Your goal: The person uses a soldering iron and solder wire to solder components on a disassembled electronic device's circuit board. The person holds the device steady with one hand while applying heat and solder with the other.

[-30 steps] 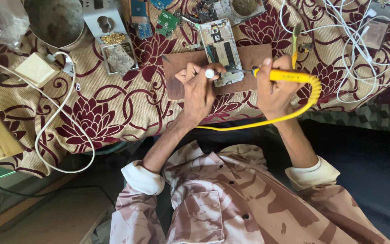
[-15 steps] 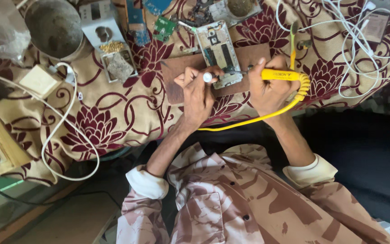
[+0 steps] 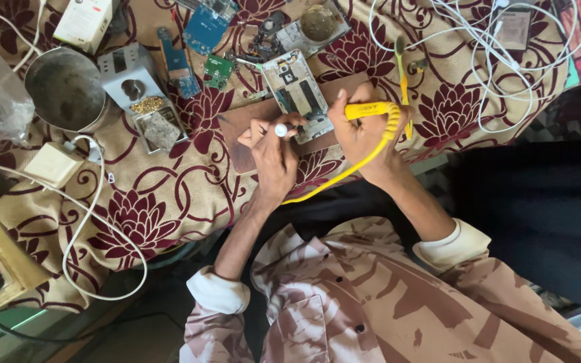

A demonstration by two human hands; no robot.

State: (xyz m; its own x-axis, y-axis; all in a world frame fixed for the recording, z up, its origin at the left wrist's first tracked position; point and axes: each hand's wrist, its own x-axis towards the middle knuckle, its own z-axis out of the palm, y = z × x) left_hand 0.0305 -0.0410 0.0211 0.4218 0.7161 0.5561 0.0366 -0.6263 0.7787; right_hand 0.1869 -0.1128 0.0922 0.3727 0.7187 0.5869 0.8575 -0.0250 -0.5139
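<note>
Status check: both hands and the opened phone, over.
Left hand pinching small white-tipped tool. Right hand gripping yellow soldering iron. Opened phone on brown board; nothing blocking.

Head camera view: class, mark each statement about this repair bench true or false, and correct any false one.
1. The right hand holds a yellow soldering iron. True.
2. The opened phone lies on a brown board. True.
3. The metal bowl sits by the right hand. False: it stands far off on the left hand's side, beside the grey iron stand.
4. The left hand is empty. False: it pinches a small white-tipped tool.
5. The cloth is plain blue. False: beige with maroon flowers.
</note>
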